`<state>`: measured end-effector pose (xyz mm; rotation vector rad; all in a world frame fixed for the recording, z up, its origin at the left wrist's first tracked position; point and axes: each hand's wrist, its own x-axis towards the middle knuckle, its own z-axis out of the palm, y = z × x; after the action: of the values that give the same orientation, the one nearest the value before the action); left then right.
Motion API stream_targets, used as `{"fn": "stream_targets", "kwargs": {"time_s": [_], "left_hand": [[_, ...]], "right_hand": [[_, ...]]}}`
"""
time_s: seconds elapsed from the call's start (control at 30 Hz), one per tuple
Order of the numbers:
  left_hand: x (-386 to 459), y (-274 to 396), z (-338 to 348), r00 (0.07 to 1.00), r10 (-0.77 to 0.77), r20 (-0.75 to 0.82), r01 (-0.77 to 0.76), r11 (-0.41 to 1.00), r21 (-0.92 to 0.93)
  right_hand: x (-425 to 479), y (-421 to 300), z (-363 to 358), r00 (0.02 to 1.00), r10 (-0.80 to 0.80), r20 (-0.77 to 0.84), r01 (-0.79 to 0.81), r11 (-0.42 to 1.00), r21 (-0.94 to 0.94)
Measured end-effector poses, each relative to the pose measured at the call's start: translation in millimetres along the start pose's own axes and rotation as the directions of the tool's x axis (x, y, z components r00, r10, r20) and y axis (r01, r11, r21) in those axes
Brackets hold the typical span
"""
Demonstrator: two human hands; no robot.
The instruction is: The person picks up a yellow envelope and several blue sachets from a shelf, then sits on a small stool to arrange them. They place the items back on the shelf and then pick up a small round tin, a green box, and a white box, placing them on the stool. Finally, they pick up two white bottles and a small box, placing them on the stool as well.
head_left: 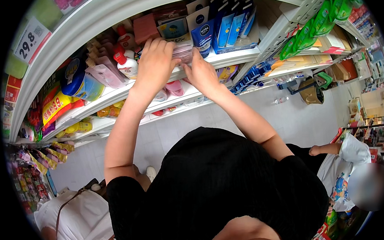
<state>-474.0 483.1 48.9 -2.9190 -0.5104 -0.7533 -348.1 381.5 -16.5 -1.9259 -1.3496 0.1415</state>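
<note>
On the white store shelf [113, 91], a stack of thin pink packets [183, 52] lies at the front edge, between my two hands. My left hand [155, 63] holds the stack's left side, its fingers reaching over the back and the thumb at the front. At the right side, my right hand [203, 71] presses its fingertips against the same packets. A blue Nivea Men tube [203, 37] stands just right of the stack. To the left of my left hand is a white pump bottle with a red top [126, 63]. Pink cartons [145, 28] stand behind my left fingers.
Pink spouted pouches [104, 70] and a blue-lidded tub [81, 81] stand farther left. Light-blue tubes [231, 29] fill a display box at right. Green packs [314, 24] hang beyond. A person in white [77, 218] is at lower left, another person [337, 178] at right.
</note>
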Motion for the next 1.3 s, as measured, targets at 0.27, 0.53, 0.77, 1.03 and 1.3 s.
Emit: {"fn": "stream_targets", "kwargs": {"time_s": [0.27, 0.53, 0.77, 1.03, 1.3], "left_hand": [[26.3, -17.2, -2.4, 0.957, -0.149, 0.25, 0.197, 0.964, -0.179], [45.9, -29.0, 6.4, 0.997, -0.031, 0.072, 0.015, 0.978, 0.209], [43.9, -20.8, 14.7, 0.994, 0.046, -0.097, -0.02, 0.966, 0.258], [-8.9, 5.1, -5.7, 0.967, -0.123, -0.223, 0.12, 0.992, -0.027], [-114.0, 57.9, 13.4, 0.886, -0.413, -0.213, 0.326, 0.879, -0.349]], "right_hand": [[-23.2, 11.7, -10.3, 0.991, -0.058, -0.118, 0.072, 0.99, 0.118], [-56.6, 31.4, -21.8, 0.994, -0.038, -0.101, 0.051, 0.99, 0.131], [-34.8, 21.1, -25.3, 0.983, -0.131, -0.128, 0.141, 0.987, 0.077], [-11.3, 11.2, -12.5, 0.982, -0.183, -0.047, 0.184, 0.983, 0.018], [-1.3, 0.9, -6.4, 0.988, -0.157, -0.018, 0.156, 0.988, -0.008]]}}
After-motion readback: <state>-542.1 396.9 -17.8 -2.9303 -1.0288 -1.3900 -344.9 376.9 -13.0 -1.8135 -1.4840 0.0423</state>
